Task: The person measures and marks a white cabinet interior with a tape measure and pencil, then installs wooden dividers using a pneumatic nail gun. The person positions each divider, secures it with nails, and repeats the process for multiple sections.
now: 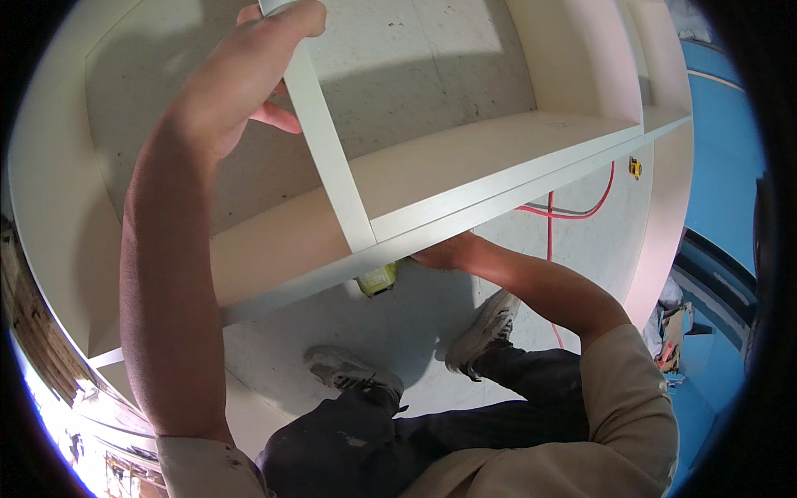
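My left hand (270, 50) is closed around the far end of a narrow white divider board (328, 153), its lower fingers showing along the board's left side. The divider's near end meets the long front edge (432, 224) of a white cabinet frame. Beyond that edge, on the near side and low down, my right hand (444, 251) reaches in toward the joint. Its fingers are hidden behind the edge. Beside it the end of a yellow-green tool (378, 280) shows below the edge, in line with the divider; the hand appears to hold it, and the rest is covered.
A red hose (550, 236) and a grey cord lie on the floor at the right, near a small yellow item (635, 168). My shoes (353, 369) stand close to the frame. Blue surfaces (722, 124) line the right side, with loose clutter (674, 336) by them.
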Demonstrator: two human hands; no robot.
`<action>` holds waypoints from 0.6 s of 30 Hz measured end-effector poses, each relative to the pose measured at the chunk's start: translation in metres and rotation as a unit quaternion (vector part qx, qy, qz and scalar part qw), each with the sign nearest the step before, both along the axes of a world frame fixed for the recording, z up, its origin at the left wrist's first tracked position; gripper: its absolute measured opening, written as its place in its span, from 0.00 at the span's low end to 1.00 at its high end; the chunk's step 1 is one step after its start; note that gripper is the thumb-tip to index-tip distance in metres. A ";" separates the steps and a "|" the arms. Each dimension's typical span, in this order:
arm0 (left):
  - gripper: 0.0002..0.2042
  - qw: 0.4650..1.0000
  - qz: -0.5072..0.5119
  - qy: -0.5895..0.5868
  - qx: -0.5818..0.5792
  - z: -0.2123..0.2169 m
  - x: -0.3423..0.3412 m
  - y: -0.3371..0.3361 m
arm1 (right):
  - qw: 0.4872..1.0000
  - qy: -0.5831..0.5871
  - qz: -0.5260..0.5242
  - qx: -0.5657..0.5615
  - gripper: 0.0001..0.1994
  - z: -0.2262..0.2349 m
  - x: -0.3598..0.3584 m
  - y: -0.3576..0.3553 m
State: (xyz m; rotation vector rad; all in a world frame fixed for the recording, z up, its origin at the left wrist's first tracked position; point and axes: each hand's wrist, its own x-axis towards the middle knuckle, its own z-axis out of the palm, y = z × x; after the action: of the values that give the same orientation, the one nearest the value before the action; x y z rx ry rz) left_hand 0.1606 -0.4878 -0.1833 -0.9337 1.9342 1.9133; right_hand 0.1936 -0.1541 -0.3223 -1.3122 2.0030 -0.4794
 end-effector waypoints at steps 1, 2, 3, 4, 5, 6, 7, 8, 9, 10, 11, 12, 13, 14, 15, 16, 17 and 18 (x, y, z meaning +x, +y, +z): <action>0.31 1.000 -0.006 0.008 -0.012 0.002 0.000 0.002 | 1.000 0.021 0.011 -0.021 0.15 0.002 -0.001 -0.001; 0.30 1.000 -0.012 0.016 -0.024 0.007 0.002 0.005 | 0.998 0.042 0.022 -0.041 0.15 0.006 -0.002 -0.002; 0.30 0.999 -0.017 0.024 -0.036 0.010 0.002 0.008 | 0.995 0.064 0.033 -0.062 0.15 0.008 -0.003 -0.004; 0.29 0.999 -0.011 0.023 -0.025 0.011 0.002 0.008 | 0.998 0.036 0.014 -0.054 0.15 0.006 -0.002 -0.003; 0.29 1.000 -0.004 0.021 -0.013 0.012 0.002 0.009 | 0.999 0.008 -0.004 -0.045 0.15 0.003 -0.001 -0.001; 0.29 1.000 0.002 0.019 -0.002 0.012 0.001 0.010 | 0.999 -0.020 -0.023 -0.036 0.15 0.000 -0.001 0.000; 0.29 1.000 0.000 0.020 -0.001 0.012 0.002 0.009 | 0.999 -0.008 -0.018 -0.035 0.15 0.000 0.000 0.000; 0.29 1.000 -0.002 0.021 -0.001 0.011 0.003 0.007 | 0.999 0.004 -0.013 -0.035 0.15 0.000 0.000 0.000; 0.29 1.000 -0.004 0.022 0.000 0.011 0.003 0.006 | 0.999 0.016 -0.008 -0.034 0.15 0.000 0.000 0.001; 0.29 1.000 -0.007 0.016 0.001 0.011 0.002 0.006 | 0.999 0.008 -0.013 -0.032 0.14 -0.001 0.000 0.001; 0.28 1.000 -0.010 0.011 0.001 0.012 0.001 0.007 | 0.999 0.001 -0.018 -0.029 0.14 -0.001 0.000 0.002; 0.28 1.000 -0.013 0.005 0.002 0.013 0.000 0.007 | 0.999 -0.006 -0.023 -0.027 0.14 -0.002 0.000 0.002; 0.28 1.000 -0.001 0.012 0.004 0.015 0.000 0.010 | 0.999 0.000 -0.024 -0.033 0.14 0.000 -0.001 0.000; 0.28 1.000 0.011 0.019 0.006 0.019 0.001 0.013 | 0.999 0.005 -0.025 -0.038 0.14 0.003 -0.002 -0.001; 0.27 0.999 0.023 0.026 0.008 0.021 0.002 0.014 | 0.999 0.011 -0.027 -0.044 0.14 0.005 -0.002 -0.004; 0.28 1.000 0.013 0.024 0.008 0.018 0.001 0.012 | 0.999 0.016 -0.020 -0.044 0.14 0.005 -0.003 -0.003; 0.28 1.000 0.004 0.021 0.009 0.014 0.000 0.008 | 0.999 0.021 -0.014 -0.044 0.14 0.005 -0.003 -0.003; 0.28 1.000 -0.006 0.018 0.010 0.012 0.000 0.006 | 0.999 0.025 -0.007 -0.044 0.14 0.005 -0.004 -0.002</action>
State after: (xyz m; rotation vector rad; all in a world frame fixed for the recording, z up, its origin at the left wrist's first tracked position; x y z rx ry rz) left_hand 0.1607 -0.4821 -0.1711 -0.8869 1.9330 1.9528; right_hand 0.1899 -0.1566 -0.3175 -1.3768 2.0552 -0.5524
